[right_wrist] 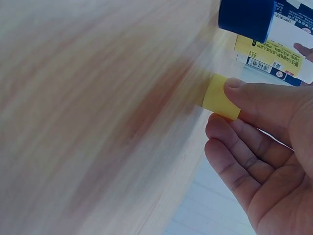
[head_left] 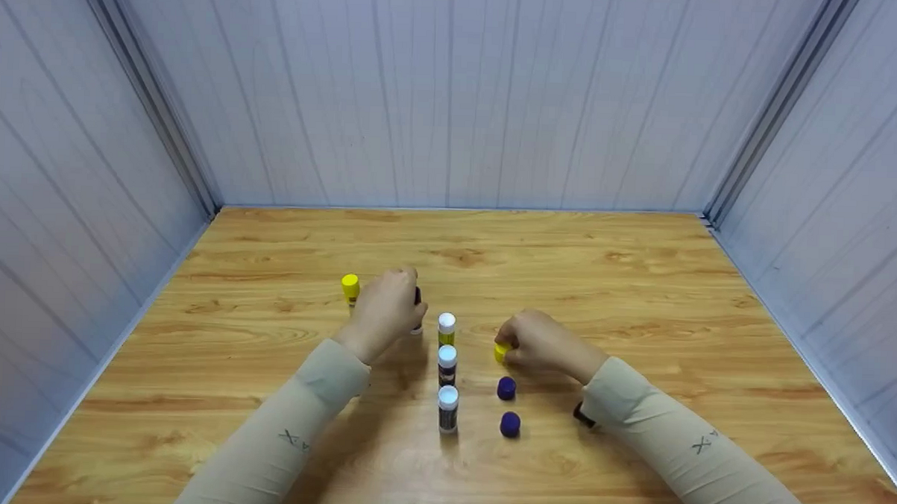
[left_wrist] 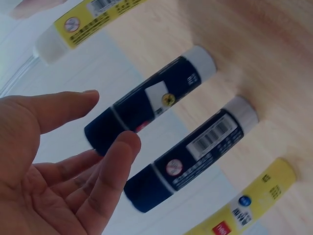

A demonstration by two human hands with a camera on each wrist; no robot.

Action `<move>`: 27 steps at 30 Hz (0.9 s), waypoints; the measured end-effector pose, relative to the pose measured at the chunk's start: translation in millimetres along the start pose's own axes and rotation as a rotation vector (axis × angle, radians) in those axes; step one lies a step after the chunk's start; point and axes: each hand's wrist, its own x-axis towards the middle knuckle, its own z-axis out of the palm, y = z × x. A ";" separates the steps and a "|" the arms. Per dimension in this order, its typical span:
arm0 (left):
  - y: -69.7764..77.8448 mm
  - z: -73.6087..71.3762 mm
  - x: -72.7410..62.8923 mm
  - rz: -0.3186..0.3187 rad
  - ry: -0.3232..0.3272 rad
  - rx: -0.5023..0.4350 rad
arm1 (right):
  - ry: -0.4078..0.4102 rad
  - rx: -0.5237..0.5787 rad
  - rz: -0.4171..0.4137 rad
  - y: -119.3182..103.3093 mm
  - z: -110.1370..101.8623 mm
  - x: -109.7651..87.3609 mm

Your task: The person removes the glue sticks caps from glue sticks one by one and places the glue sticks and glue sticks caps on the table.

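Note:
My left hand [head_left: 387,309] is at a capped dark blue glue stick [head_left: 417,310] standing on the table. In the left wrist view, the thumb and fingers are spread about this glue stick [left_wrist: 156,100], the thumb apart from it and a fingertip overlapping its cap. Another capped dark blue glue stick [left_wrist: 195,152] stands beside it, then a yellow one [left_wrist: 244,210]. My right hand [head_left: 546,345] pinches a yellow cap [right_wrist: 219,98] between thumb and finger, close over the tabletop. Two dark blue caps [head_left: 506,388] [head_left: 510,424] stand nearer my body.
Between my hands, three uncapped glue sticks with white tops stand in a row: one yellow [head_left: 446,332] and two dark [head_left: 446,370] [head_left: 448,415]. A yellow-capped glue stick [head_left: 350,287] stands left of my left hand. Pale panel walls [head_left: 454,95] enclose the wooden table [head_left: 568,249].

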 end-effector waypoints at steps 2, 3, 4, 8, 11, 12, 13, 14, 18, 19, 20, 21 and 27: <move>-0.8 2.8 0.4 -0.018 -0.020 -0.020 | 0.005 -0.012 -0.011 0.9 0.4 -0.3; -1.0 4.3 0.6 -0.027 -0.029 -0.029 | 0.005 -0.009 -0.010 1.1 0.6 -0.5; -1.3 5.7 1.0 -0.035 -0.039 -0.038 | 0.004 -0.008 -0.010 1.2 0.7 -0.6; -2.9 10.2 2.5 -0.062 -0.069 -0.070 | -0.001 0.001 -0.003 1.3 0.6 -0.6; -4.3 13.1 3.9 -0.068 -0.080 -0.073 | -0.010 0.018 0.003 1.8 0.4 0.2; -4.7 13.8 4.2 -0.069 -0.083 -0.074 | -0.013 0.026 0.005 2.3 0.5 0.6; -5.1 14.1 4.4 -0.070 -0.087 -0.078 | -0.016 0.032 0.012 2.0 0.3 0.7; -5.4 14.4 4.6 -0.070 -0.089 -0.082 | -0.019 0.036 0.019 1.5 0.0 0.7; -6.7 15.2 4.7 -0.081 -0.100 -0.118 | -0.026 0.037 0.037 0.6 -0.6 0.7; -7.3 15.6 4.9 -0.085 -0.102 -0.127 | -0.029 0.034 0.042 0.1 -0.8 0.5; -7.6 15.9 5.0 -0.090 -0.103 -0.137 | -0.033 0.033 0.045 0.0 -1.1 0.6; -8.1 16.3 5.2 -0.094 -0.104 -0.144 | -0.037 0.032 0.048 -0.2 -1.4 0.6; -5.9 14.7 3.7 -0.087 -0.104 -0.187 | -0.035 0.026 0.034 0.8 -2.3 1.0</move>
